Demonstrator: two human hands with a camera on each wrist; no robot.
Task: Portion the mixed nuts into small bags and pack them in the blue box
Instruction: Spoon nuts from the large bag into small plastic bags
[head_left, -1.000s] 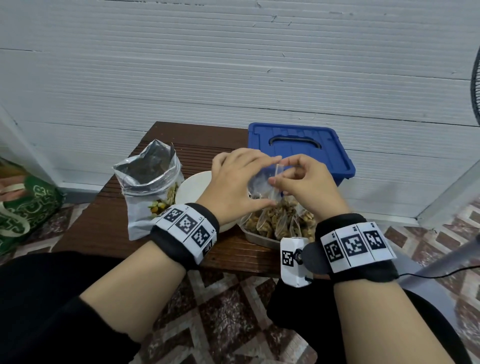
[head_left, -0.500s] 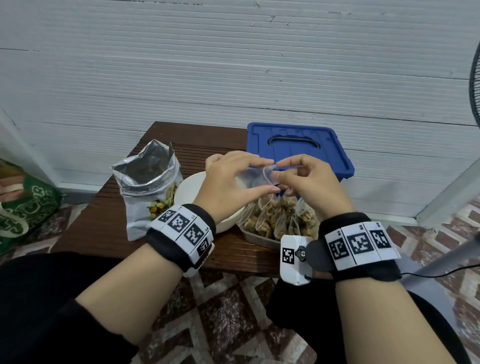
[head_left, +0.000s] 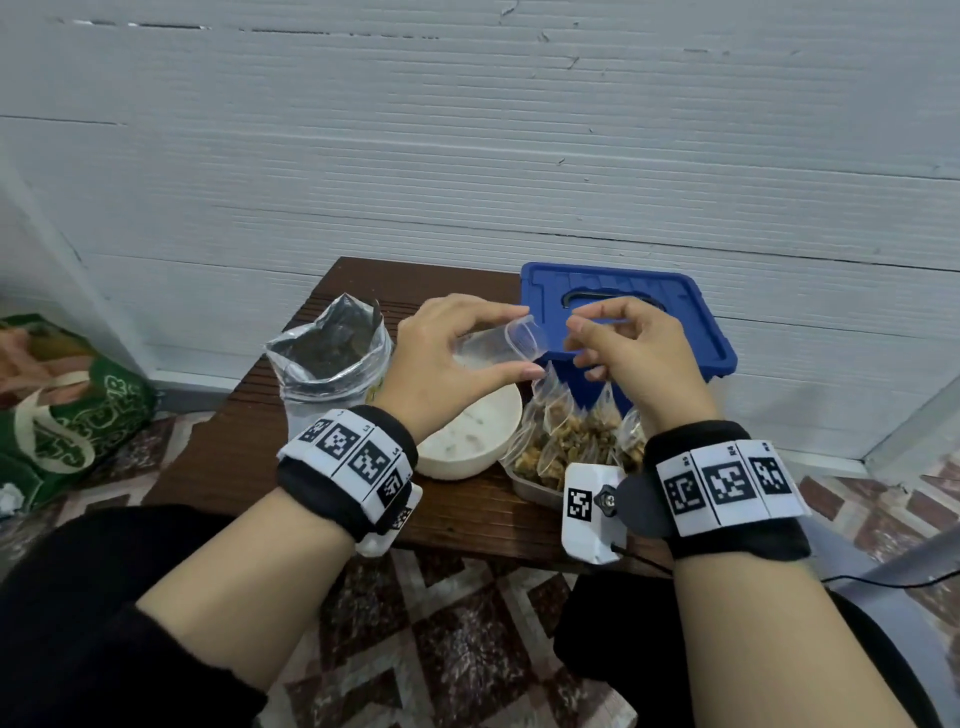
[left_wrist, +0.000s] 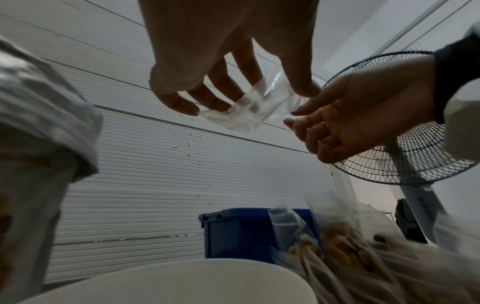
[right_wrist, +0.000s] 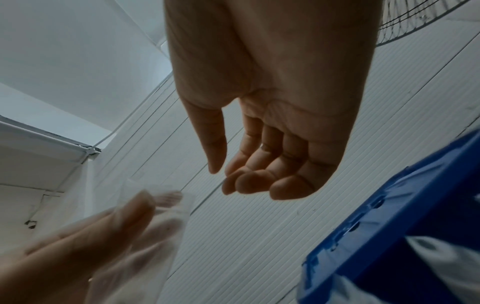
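1. Your left hand (head_left: 447, 358) pinches an empty clear zip bag (head_left: 511, 345) above the white bowl (head_left: 470, 441); right hand (head_left: 631, 353) is just beside, fingers loosely curled, prob. holding nothing.
2. Risk: slick film slips, mouth collapses, nuts spill beside the blue box (head_left: 675, 312).

Both forearms reached fwd, bare, black cuffs w/ marker bands on wrists. Left hand (head_left: 447, 358) raised, back up, thumb below & index above in a pinch grip on a small clear bag (head_left: 506, 345), other fingers (left_wrist: 207, 98) spread behind it. Right hand (head_left: 631, 353) level w/ left, just beside it, palm turned down & in, fingers (right_wrist: 259, 174) loosely curled, thumb straight, held nothing. Right fingertips close to bag edge, contact unclear.
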